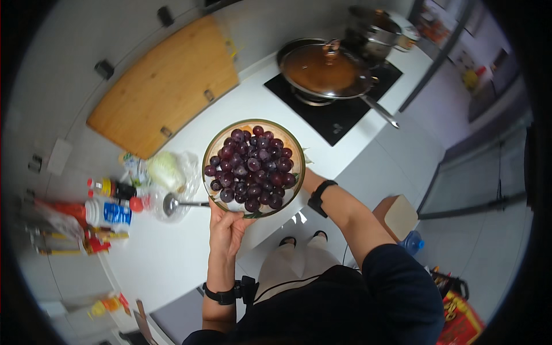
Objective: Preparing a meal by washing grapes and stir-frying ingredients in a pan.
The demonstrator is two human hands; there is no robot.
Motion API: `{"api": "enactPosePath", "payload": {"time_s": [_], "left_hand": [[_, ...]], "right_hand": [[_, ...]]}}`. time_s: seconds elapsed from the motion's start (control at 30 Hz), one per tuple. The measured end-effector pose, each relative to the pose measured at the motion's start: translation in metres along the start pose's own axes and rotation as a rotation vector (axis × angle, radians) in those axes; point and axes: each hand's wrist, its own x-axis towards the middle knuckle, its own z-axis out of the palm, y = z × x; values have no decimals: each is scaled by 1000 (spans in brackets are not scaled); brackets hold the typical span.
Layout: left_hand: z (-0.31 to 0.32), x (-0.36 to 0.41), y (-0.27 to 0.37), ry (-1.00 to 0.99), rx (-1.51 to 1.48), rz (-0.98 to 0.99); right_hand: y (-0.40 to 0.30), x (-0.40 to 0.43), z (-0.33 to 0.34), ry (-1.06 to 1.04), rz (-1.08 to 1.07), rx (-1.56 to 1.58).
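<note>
A round dish (208, 142) with a dark rim is held up before me, heaped with dark purple grapes (254, 166). My left hand (228, 226) grips its near-left edge, thumb by the rim. On the opposite side my right hand (307, 181) reaches the dish's right edge; its fingers are hidden beneath the dish. Left of the dish, on the white counter (164, 254), lies a metal ladle (171, 205), its handle running behind the dish. Close to the ladle is a pale green cabbage (166, 171) with clear plastic wrapping.
A lidded frying pan (323, 69) sits on a black cooktop (340, 125), its handle jutting past the counter edge. Behind stands a metal pot (379, 39). A wooden board (164, 82) leans on the wall. Bottles (116, 188) and a white jar (108, 212) line the left side. A cardboard box (399, 215) is on the floor.
</note>
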Motion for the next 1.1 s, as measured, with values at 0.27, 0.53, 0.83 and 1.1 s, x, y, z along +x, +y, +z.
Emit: {"api": "enactPosePath", "payload": {"time_s": [0.27,0.53,0.83,1.1], "left_hand": [[68,24,-20,-380,45,-281],[190,44,-137,-691,17,-633],[337,64,-296,-902,44,-825],[442,104,-401,-901,60,-870]], "right_hand": [[-74,-139,-47,443,4,-105],[-104,-353,-129,1080,648,30],[-133,-452,-233,1393,453,244],[-132,-497,-361,1539,145,388]]}}
